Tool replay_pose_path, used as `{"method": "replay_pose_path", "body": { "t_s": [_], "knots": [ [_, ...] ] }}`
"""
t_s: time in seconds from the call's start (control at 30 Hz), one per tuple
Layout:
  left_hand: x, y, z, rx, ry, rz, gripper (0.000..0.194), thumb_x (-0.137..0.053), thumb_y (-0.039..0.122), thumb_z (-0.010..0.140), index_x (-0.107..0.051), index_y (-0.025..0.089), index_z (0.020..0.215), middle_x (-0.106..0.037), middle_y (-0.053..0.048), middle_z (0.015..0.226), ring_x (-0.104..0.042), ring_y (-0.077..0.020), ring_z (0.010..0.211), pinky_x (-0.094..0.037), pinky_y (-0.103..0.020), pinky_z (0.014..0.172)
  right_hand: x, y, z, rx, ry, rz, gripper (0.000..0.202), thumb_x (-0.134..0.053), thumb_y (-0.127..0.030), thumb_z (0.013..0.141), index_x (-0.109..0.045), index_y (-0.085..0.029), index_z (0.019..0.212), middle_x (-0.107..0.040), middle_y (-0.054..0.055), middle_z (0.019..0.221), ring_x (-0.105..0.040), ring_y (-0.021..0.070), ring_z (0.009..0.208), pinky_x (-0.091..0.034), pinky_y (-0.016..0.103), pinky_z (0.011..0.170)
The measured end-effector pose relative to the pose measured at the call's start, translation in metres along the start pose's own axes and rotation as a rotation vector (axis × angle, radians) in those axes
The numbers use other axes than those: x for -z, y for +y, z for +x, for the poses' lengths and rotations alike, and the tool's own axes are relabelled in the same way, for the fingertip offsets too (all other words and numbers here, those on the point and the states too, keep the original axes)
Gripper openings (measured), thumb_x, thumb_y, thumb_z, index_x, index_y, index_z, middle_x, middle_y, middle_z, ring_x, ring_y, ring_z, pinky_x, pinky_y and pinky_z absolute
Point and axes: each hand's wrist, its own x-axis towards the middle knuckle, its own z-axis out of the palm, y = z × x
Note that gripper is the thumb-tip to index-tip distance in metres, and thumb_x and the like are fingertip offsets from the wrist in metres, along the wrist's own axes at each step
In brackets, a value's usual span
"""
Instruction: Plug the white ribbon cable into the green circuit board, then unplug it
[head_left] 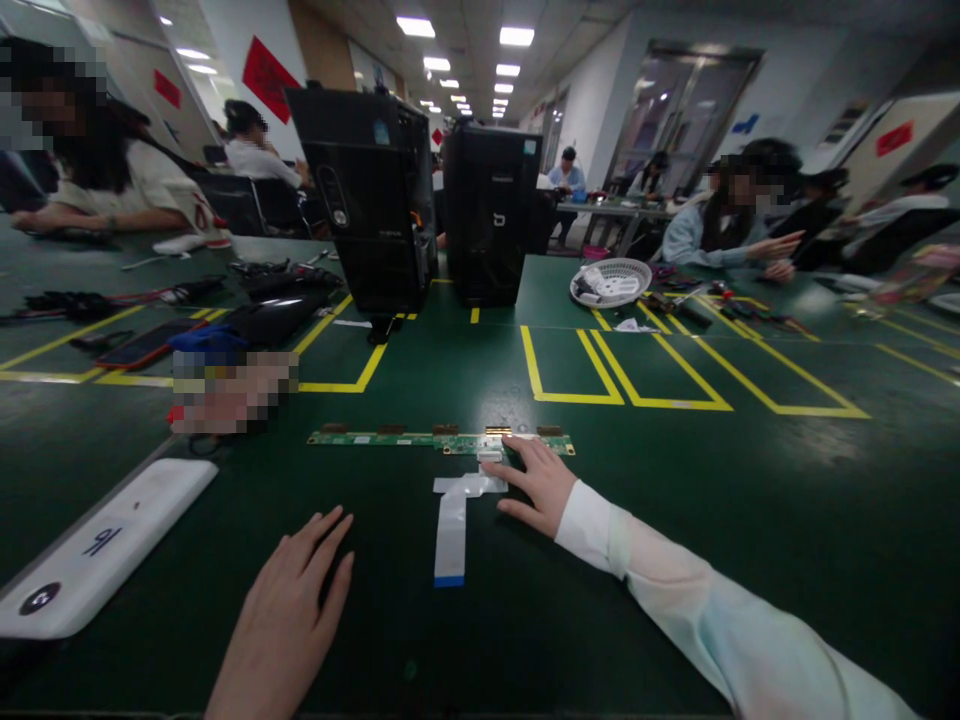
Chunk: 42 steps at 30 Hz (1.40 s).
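Note:
A long, narrow green circuit board (405, 439) lies crosswise on the dark green table. From its right half a folded white ribbon cable (451, 525) with a blue end runs toward me. My right hand (541, 483) has its fingers apart, the fingertips at the board's connector and the top of the cable. It grips nothing that I can see. To the left of the cable, my left hand (298, 590) hovers over or rests on the table with fingers spread, holding nothing.
A white device (112, 545) lies at the left. Behind stand two black computer cases (375, 200). Cables, a phone (148, 343) and a blue item are at the back left. A white basket (611, 283) and tools lie back right. Several people sit around.

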Motion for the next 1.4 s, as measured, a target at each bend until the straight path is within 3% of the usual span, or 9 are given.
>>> {"method": "replay_pose_path", "body": {
  "t_s": [0.5, 0.93, 1.13, 1.4],
  "knots": [
    [-0.002, 0.002, -0.003, -0.04, 0.028, 0.024, 0.049, -0.036, 0.043, 0.096, -0.056, 0.014, 0.13, -0.059, -0.015, 0.135, -0.054, -0.0297, 0.126, -0.042, -0.053, 0.107, 0.003, 0.018, 0.007, 0.107, -0.027, -0.051, 0.057, -0.04, -0.061, 0.094, -0.048, -0.033, 0.142, -0.041, 0.015, 0.143, -0.042, 0.0328, 0.124, -0.037, 0.053, 0.101],
    [0.0, 0.004, -0.001, 0.007, 0.017, 0.004, 0.05, -0.036, 0.044, 0.095, -0.058, 0.015, 0.129, -0.06, -0.014, 0.134, -0.055, -0.029, 0.125, -0.041, -0.052, 0.109, 0.002, 0.012, -0.008, 0.101, -0.013, -0.017, 0.061, -0.046, -0.061, 0.091, -0.048, -0.029, 0.143, -0.037, 0.019, 0.145, -0.036, 0.0359, 0.132, -0.032, 0.057, 0.107],
    [0.002, 0.005, -0.001, 0.022, -0.009, -0.019, 0.05, -0.036, 0.045, 0.095, -0.058, 0.016, 0.129, -0.059, -0.014, 0.135, -0.054, -0.0301, 0.126, -0.042, -0.053, 0.107, 0.006, 0.024, -0.045, 0.083, 0.039, -0.012, 0.056, -0.042, -0.057, 0.094, -0.051, -0.027, 0.141, -0.039, 0.017, 0.145, -0.037, 0.0332, 0.133, -0.034, 0.056, 0.108],
    [-0.002, 0.001, -0.002, -0.002, 0.006, -0.016, 0.049, -0.038, 0.044, 0.095, -0.058, 0.015, 0.129, -0.059, -0.014, 0.135, -0.053, -0.0306, 0.127, -0.041, -0.052, 0.108, 0.02, 0.072, -0.144, -0.067, 0.129, -0.074, 0.055, -0.043, -0.053, 0.094, -0.052, -0.026, 0.141, -0.041, 0.013, 0.148, -0.04, 0.0302, 0.135, -0.039, 0.052, 0.108]
  ]
}}
